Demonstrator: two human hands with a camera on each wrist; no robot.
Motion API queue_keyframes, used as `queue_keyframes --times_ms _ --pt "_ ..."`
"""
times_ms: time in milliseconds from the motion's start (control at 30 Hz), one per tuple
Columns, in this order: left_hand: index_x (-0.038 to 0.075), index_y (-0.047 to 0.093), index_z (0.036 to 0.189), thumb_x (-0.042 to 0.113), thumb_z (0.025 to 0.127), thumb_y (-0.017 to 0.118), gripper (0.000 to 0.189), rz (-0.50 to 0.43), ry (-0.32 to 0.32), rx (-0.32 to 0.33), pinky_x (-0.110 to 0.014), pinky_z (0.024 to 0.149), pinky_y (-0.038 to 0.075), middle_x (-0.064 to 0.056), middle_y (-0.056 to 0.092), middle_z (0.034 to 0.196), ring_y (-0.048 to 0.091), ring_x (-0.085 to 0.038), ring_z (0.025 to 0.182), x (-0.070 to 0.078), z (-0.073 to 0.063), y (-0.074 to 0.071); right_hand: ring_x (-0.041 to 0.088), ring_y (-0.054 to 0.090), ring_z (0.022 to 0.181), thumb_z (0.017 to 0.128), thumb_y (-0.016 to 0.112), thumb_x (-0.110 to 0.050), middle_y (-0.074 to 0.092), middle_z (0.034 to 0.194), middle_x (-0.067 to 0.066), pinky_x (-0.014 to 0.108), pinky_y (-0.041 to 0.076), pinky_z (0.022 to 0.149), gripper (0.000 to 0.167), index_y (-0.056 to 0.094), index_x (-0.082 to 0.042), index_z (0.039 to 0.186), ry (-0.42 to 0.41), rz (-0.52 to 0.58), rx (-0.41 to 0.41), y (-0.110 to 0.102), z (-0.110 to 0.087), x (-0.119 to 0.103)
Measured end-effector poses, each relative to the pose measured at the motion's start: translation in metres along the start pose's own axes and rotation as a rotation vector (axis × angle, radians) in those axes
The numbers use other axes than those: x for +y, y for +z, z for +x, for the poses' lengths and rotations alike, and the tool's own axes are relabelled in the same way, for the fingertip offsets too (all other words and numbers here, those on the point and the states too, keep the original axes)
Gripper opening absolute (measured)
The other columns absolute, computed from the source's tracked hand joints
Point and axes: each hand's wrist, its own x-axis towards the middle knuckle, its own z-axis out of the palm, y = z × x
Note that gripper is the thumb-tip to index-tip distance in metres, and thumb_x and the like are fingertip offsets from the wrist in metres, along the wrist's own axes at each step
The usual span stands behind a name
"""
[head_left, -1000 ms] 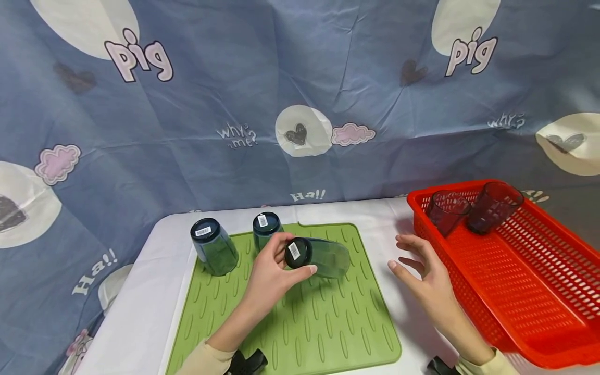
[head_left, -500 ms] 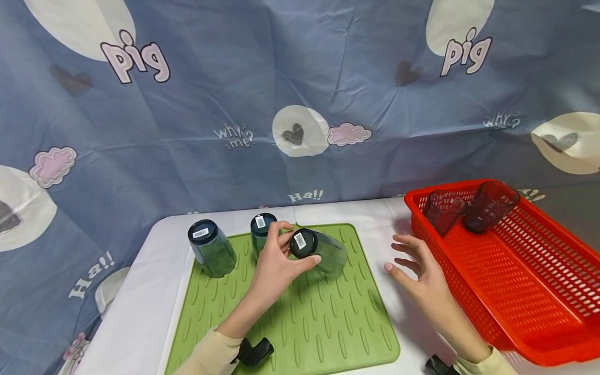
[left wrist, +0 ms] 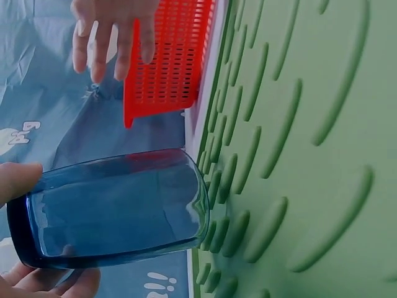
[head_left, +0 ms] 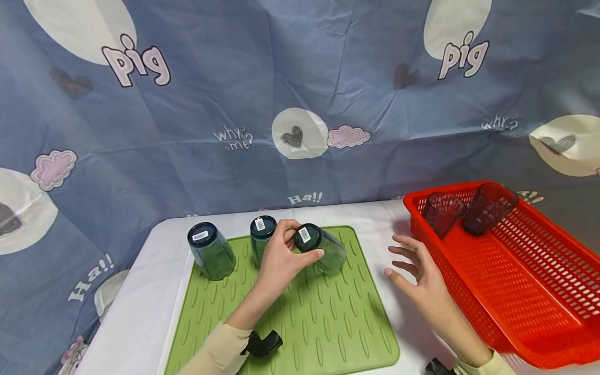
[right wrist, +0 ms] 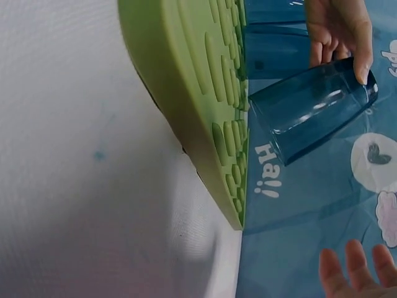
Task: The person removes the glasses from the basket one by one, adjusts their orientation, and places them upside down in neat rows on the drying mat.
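1 tilted glass [head_left: 333, 255] is over the green mat [head_left: 328, 323], left of the right hand [head_left: 422, 273]. 2 upside-down glasses [head_left: 216, 256] stand farther left; a red basket [head_left: 511, 297] with 2 dark cups [head_left: 492, 205] is on the right. The left hand [head_left: 282, 256] pinches the tilted glass near its bottom; the right hand's fingers are loosely spread.

The held glass [head_left: 332, 253] is see-through blue-green, the ridged mat [head_left: 323, 323] light green, the basket [head_left: 525, 297] red. Pink clouds [head_left: 348, 136] and grey hearts [head_left: 292, 137] pattern the blue backdrop [head_left: 211, 99].
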Motion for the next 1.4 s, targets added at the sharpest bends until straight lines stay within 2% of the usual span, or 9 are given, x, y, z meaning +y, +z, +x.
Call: queue_keyframes --times_ms 267,733,967,1400 --pt "0.017 0.048 0.122 0.015 0.075 0.086 0.06 0.025 0.023 -0.005 -0.037 0.082 0.054 0.0 0.067 0.114 0.064 -0.017 0.103 0.0 0.013 0.006 0.03 0.051 0.123 0.084 0.069 0.012 0.045 0.141 0.009 0.025 0.047 0.095 0.065 0.042 -0.004 0.141 0.0 0.002 0.003 0.001 -0.001 0.002" --pt "0.021 0.053 0.124 0.023 0.074 0.087 0.061 0.136 0.037 -0.007 -0.04 0.095 0.048 0.007 0.067 0.109 0.06 -0.017 0.108 0.004 0.03 0.018 0.027 0.051 0.123 0.084 0.068 0.013 0.046 0.139 0.009 0.026 0.047 0.096 0.064 0.043 -0.003 0.14 -0.022 -0.007 -0.005 0.002 0.001 0.003" --pt "0.021 0.055 0.124 0.025 0.073 0.088 0.061 0.186 0.058 0.022 -0.036 0.092 0.048 0.006 0.067 0.11 0.058 -0.014 0.106 0.002 0.039 0.021 0.026 0.052 0.122 0.084 0.069 0.012 0.047 0.139 0.008 0.026 0.047 0.096 0.062 0.044 -0.002 0.139 -0.008 -0.009 0.005 0.002 0.001 0.003" --pt "0.023 0.055 0.125 0.029 0.072 0.088 0.063 0.208 0.031 0.025 -0.038 0.086 0.05 0.005 0.066 0.111 0.058 -0.018 0.102 0.0 0.045 0.026 0.029 0.052 0.121 0.084 0.07 0.011 0.047 0.138 0.007 0.026 0.048 0.096 0.061 0.046 -0.005 0.138 -0.005 -0.029 0.01 0.003 0.0 0.005"
